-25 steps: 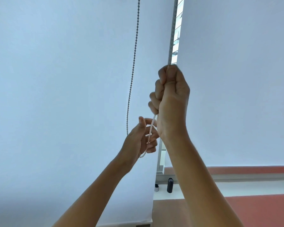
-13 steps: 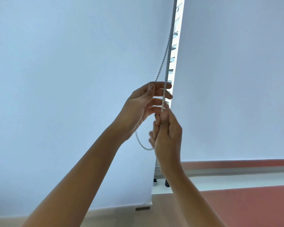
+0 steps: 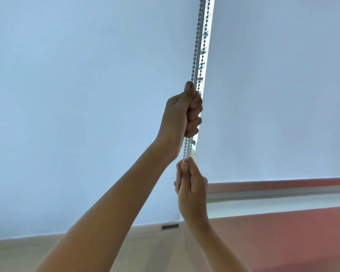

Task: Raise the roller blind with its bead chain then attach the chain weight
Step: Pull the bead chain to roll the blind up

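Observation:
A grey bead chain [image 3: 196, 42] hangs in the narrow bright gap between two pale blue roller blinds. My left hand [image 3: 182, 112] grips the chain high up, fingers curled round it, thumb pointing upward. A short length of chain [image 3: 185, 149] runs down from that fist to my right hand [image 3: 190, 183], which pinches it between thumb and curled fingers. The left blind [image 3: 77, 95] hangs lower than the right blind [image 3: 283, 85]. No chain weight is visible.
The right blind's bottom rail [image 3: 283, 183] sits above a white sill [image 3: 273, 205]. A reddish surface [image 3: 292, 238] lies below it at right, a beige surface [image 3: 145, 250] at bottom left. A small dark label [image 3: 170, 226] marks the left blind's lower edge.
My left hand rose from below and closed round the chain above my right hand. My right hand came down along the chain. The chain's two strands came together in the gap.

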{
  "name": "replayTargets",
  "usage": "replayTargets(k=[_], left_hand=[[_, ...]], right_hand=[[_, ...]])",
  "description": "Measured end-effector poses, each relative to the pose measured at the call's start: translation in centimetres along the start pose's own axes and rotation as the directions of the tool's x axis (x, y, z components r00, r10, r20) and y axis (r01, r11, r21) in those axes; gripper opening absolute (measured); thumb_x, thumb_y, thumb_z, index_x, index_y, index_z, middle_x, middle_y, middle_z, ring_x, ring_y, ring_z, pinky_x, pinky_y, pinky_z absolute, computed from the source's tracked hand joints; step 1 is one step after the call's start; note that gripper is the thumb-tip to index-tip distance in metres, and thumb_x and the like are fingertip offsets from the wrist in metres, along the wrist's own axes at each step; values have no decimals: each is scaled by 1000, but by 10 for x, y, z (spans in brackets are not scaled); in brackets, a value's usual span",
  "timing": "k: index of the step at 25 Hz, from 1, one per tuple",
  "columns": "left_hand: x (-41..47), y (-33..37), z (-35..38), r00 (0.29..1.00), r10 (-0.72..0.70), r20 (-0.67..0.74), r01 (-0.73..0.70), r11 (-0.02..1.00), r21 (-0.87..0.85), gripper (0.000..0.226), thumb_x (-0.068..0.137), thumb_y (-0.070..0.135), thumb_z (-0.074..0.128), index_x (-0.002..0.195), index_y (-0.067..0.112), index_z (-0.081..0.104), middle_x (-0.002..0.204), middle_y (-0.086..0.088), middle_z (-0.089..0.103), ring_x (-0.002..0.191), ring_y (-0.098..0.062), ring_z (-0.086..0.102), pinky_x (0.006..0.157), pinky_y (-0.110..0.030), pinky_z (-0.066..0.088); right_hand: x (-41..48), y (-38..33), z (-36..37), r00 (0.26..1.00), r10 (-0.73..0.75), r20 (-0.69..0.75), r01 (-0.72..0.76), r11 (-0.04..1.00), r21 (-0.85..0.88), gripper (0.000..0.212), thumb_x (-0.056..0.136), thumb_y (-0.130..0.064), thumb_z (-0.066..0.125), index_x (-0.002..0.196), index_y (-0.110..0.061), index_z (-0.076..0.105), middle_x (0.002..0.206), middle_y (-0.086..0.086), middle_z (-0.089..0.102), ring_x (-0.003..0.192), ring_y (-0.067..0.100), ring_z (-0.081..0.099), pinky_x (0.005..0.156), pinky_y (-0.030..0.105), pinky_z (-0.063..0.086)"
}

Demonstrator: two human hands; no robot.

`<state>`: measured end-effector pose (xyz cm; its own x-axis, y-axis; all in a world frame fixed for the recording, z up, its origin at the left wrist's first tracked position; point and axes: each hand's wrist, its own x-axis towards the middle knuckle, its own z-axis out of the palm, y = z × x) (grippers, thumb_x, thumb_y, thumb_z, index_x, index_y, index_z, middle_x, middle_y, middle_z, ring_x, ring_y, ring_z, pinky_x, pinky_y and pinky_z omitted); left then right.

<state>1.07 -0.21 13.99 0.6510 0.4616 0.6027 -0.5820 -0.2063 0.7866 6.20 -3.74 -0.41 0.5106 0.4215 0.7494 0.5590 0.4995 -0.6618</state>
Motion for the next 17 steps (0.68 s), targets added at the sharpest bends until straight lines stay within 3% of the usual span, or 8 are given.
replayTargets(k=[5,7,9,11,13,17], left_hand=[[-11,-2,6,973,222,-65,-220,974,49,47,103,32,29,58,18,28,43,15,23,35,-4,13,36,-12,16],[-15,0,6,961,263,-89,-260,965,45,46,103,32,29,58,19,28,44,15,22,35,-4,13,36,-13,17],[-19,-2,10,938,327,-117,-320,945,75,48,102,31,30,55,21,30,44,14,23,35,-6,17,38,-15,19],[-26,-10,16,917,370,-151,-351,926,141,48,99,32,31,52,21,33,42,12,27,34,-7,23,38,-16,22],[-37,-22,18,926,338,-167,-307,934,183,49,98,35,32,51,22,33,42,12,29,34,-5,27,37,-15,25],[-55,-39,11,960,244,-137,-219,960,176,50,101,36,30,51,27,34,43,13,30,37,-3,24,38,-14,24]], right_hand=[[5,-13,-5,998,2,63,-4,999,39,28,101,-29,35,78,-38,47,57,-12,41,49,6,35,49,18,32],[20,-27,-7,998,-62,25,62,998,-5,16,101,-26,35,94,-30,49,66,-16,49,58,4,45,58,13,36],[45,-45,-10,994,-109,-24,110,991,72,16,101,-17,36,97,-22,51,73,-22,55,66,-2,50,64,10,38],[72,-66,-15,992,-119,-45,127,960,249,22,102,-15,36,98,-21,56,81,-18,62,76,2,57,71,17,44],[93,-84,-23,991,-130,3,118,906,406,27,105,-17,32,105,-12,59,88,0,65,81,16,63,75,27,50],[114,-106,-32,982,-125,144,36,865,501,31,106,-15,29,106,-2,58,89,14,62,74,23,64,73,32,52]])
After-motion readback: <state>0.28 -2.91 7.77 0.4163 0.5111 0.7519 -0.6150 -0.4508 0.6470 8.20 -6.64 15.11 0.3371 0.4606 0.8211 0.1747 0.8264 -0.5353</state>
